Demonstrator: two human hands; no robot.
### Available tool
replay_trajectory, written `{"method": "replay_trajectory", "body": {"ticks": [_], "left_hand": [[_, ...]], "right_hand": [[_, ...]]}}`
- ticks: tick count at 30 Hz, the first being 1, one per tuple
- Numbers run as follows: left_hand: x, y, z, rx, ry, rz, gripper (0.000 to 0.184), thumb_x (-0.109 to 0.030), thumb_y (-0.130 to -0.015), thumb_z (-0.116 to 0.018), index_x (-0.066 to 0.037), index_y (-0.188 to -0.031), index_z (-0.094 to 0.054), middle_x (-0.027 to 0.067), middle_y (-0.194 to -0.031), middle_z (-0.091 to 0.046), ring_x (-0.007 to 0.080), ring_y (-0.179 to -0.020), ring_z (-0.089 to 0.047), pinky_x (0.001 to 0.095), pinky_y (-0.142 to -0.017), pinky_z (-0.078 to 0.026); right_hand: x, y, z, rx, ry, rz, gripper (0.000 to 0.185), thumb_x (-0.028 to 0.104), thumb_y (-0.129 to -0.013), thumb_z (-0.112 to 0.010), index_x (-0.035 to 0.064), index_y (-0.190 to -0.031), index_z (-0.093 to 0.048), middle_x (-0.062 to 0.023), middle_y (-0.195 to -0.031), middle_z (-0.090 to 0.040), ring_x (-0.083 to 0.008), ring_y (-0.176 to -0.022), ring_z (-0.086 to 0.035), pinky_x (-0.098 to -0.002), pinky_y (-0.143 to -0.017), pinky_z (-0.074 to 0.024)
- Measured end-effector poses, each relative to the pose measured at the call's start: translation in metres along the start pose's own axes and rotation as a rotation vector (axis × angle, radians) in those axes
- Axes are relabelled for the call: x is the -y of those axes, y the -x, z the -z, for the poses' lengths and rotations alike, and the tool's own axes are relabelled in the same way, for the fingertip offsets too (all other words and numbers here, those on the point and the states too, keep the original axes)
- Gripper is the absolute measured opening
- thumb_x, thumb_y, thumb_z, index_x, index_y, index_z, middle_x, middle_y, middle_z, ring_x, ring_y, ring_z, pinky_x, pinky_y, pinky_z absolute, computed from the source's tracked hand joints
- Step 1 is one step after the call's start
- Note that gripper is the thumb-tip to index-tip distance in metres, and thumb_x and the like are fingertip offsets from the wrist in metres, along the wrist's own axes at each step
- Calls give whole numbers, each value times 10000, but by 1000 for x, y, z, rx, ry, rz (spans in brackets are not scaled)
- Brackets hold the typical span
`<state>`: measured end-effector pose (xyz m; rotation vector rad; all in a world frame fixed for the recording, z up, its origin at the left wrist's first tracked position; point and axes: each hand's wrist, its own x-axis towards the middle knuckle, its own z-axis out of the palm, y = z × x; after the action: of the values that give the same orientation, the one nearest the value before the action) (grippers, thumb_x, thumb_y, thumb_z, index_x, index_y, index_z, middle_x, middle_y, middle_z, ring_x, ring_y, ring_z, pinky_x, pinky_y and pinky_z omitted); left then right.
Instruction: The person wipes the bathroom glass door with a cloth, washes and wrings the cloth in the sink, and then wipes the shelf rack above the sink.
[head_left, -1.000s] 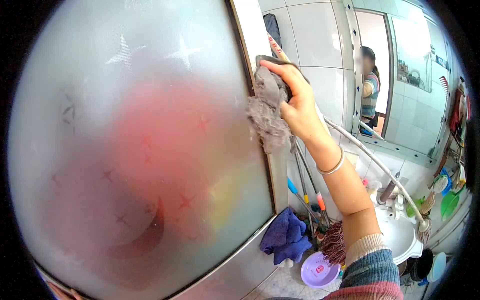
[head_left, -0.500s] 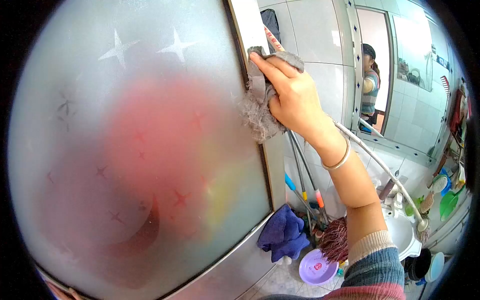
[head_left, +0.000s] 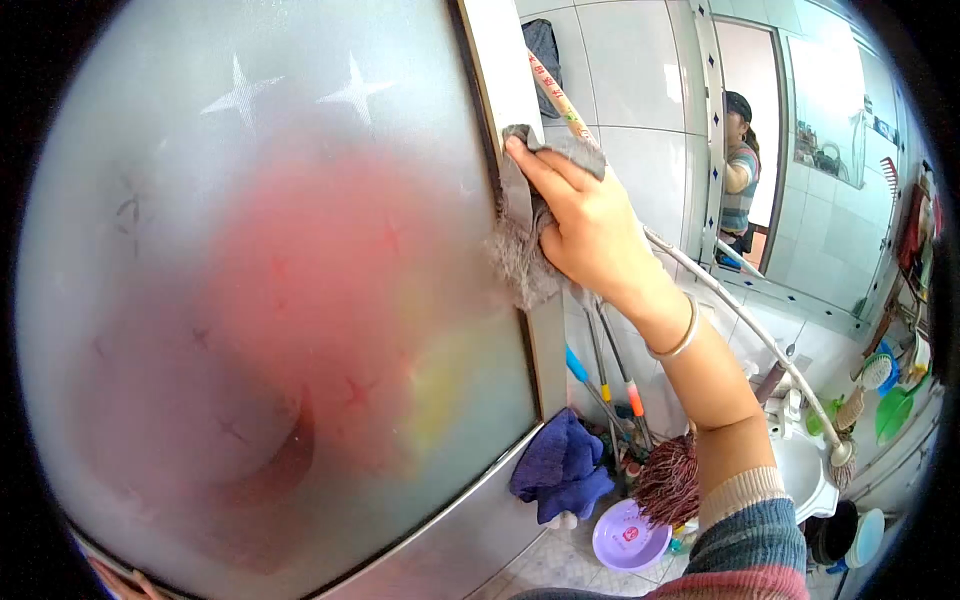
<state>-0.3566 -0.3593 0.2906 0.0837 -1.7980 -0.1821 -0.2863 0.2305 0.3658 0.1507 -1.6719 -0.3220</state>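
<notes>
My right hand [head_left: 590,215] grips a grey cloth [head_left: 525,265] and presses it against the metal frame [head_left: 548,345] at the right side of a frosted glass door [head_left: 430,170]. The index finger lies along the cloth near the frame's inner edge, while a shaggy part hangs below the hand. Star shapes mark the glass, and blurred red, purple and yellow forms show through it. At the lower left corner, my left hand [head_left: 125,582] shows only a few fingers, curled at the door's lower edge; the rest is out of view.
Below the frame hangs a dark blue towel [head_left: 565,465]. Mop handles [head_left: 605,370], a dark red mop head [head_left: 670,480] and a purple basin [head_left: 630,535] stand near the floor. At the right are a white sink [head_left: 805,470], a curved pipe [head_left: 740,310] and a mirror [head_left: 810,215].
My right hand and the cloth have slid a little way down the door frame. The view has shifted slightly. My left hand stays at the lower left.
</notes>
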Motion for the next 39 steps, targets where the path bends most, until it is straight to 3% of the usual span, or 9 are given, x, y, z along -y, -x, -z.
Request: {"method": "replay_trajectory", "body": {"ticks": [13, 14, 20, 25, 29, 35, 37, 38, 39], "left_hand": [[62, -1, -21, -91, 11, -258, 731, -416, -850, -529, -21, -1394, -241, 180, -1461, -191, 363, -1332, -213, 453, -1079, -211], [81, -5, -30, -146, -20, -306, 738, -489, -849, -479, 8, -1365, -299, 200, -1426, -269, 369, -1274, -331, 426, -988, -363], [77, -2, -36, -179, -89, -264, 723, -522, -875, -385, -42, -1399, -256, 141, -1450, -257, 319, -1324, -268, 423, -1069, -241], [73, 4, -38, -146, 133, -195, 680, -355, -840, -464, -10, -1391, -261, 177, -1448, -238, 333, -1339, -215, 421, -1098, -156], [76, -1, -38, -151, 244, -197, 683, -271, -808, -488, 14, -1385, -258, 184, -1448, -235, 333, -1340, -213, 412, -1097, -154], [73, 1, -34, -124, 277, -141, 702, -291, -803, -482, 34, -1380, -248, 201, -1451, -213, 338, -1347, -190, 411, -1093, -145], [75, 1, -34, -110, 299, -155, 704, -257, -786, -490, 32, -1380, -247, 203, -1453, -204, 345, -1346, -188, 412, -1095, -140], [74, 1, -32, -118, 320, -175, 708, -236, -778, -498, 30, -1381, -243, 202, -1454, -200, 346, -1346, -187, 414, -1096, -138], [73, 1, -29, -96, 335, -165, 726, -155, -731, -503, 29, -1382, -239, 202, -1455, -196, 349, -1347, -184, 423, -1097, -132]], "right_hand": [[14, 11, -4, 24, -195, -111, 626, -134, -585, -480, -7, -1197, -502, -176, -981, -570, -345, -798, -571, -405, -671, -481], [17, -9, 4, 56, -241, -137, 598, -149, -584, -453, -13, -1163, -511, -180, -999, -562, -354, -852, -565, -409, -745, -473], [5, -146, -26, -459, -326, -107, 418, -81, -666, -549, 16, -1072, -529, -173, -1067, -568, -351, -1033, -516, -386, -878, -430], [128, -77, -15, 267, -273, 407, 592, 268, -751, -611, 81, -1287, -444, -161, -1396, -336, -252, -1327, -280, -496, -1086, -171], [151, -59, -42, 138, -422, 917, 452, 262, -765, -516, 57, -1166, -550, -79, -1258, -487, -221, -1225, -403, -482, -1103, -191], [29, -309, -57, -595, -90, -33, 442, 110, -779, -525, -89, -1171, -471, -258, -1200, -486, -368, -1179, -412, -421, -1004, -335], [45, -363, -53, -472, -209, -373, 612, 233, -776, -571, -57, -1269, -353, -253, -1210, -470, -380, -1138, -435, -414, -961, -365], [87, -372, -24, 63, 291, -130, 395, 290, -867, -433, -28, -794, -654, -216, -938, -639, -298, -986, -575, -437, -899, -387], [112, -373, -65, -552, -12, 0, 608, 275, -795, -601, -14, -1283, -381, -210, -1308, -406, -322, -1231, -367, -384, -1033, -303]]}}
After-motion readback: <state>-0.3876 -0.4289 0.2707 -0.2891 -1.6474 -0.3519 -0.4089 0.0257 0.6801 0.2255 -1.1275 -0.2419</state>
